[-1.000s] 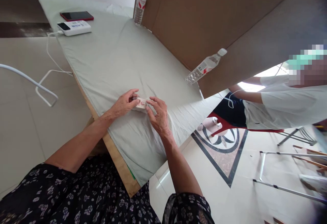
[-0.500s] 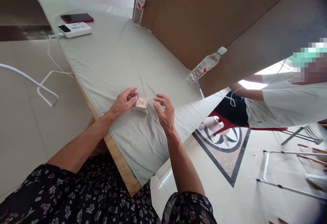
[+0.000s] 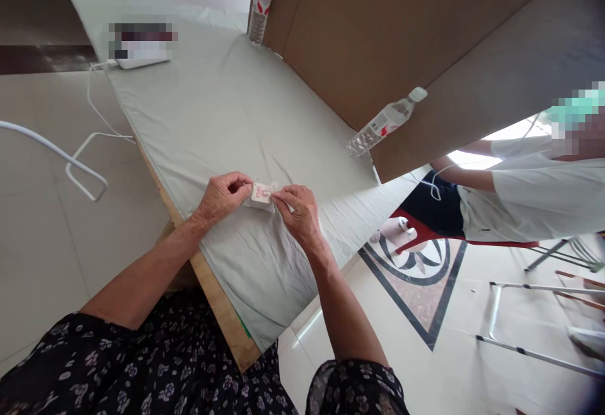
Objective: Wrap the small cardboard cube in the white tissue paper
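Observation:
A small pale packet with red print (image 3: 261, 193) lies close to the near edge of the cloth-covered table. It looks block-shaped, with what seems to be thin clear wrapping at its sides. My left hand (image 3: 225, 197) pinches its left end between thumb and fingertips. At the right end, my right hand (image 3: 299, 210) has thumb and forefinger pressed together on the edge of the packet or its wrapping. Its contents cannot be made out.
Two water bottles (image 3: 387, 122) (image 3: 260, 8) stand against a tall brown cardboard panel (image 3: 368, 36). A white device (image 3: 142, 62) with a cable sits at the far left, partly blurred. A person in a white shirt (image 3: 543, 188) sits beyond the panel at right.
My right hand has moved left to the packet, and its open fingers have closed in a pinch. My left hand has shifted slightly to pinch the packet's left end.

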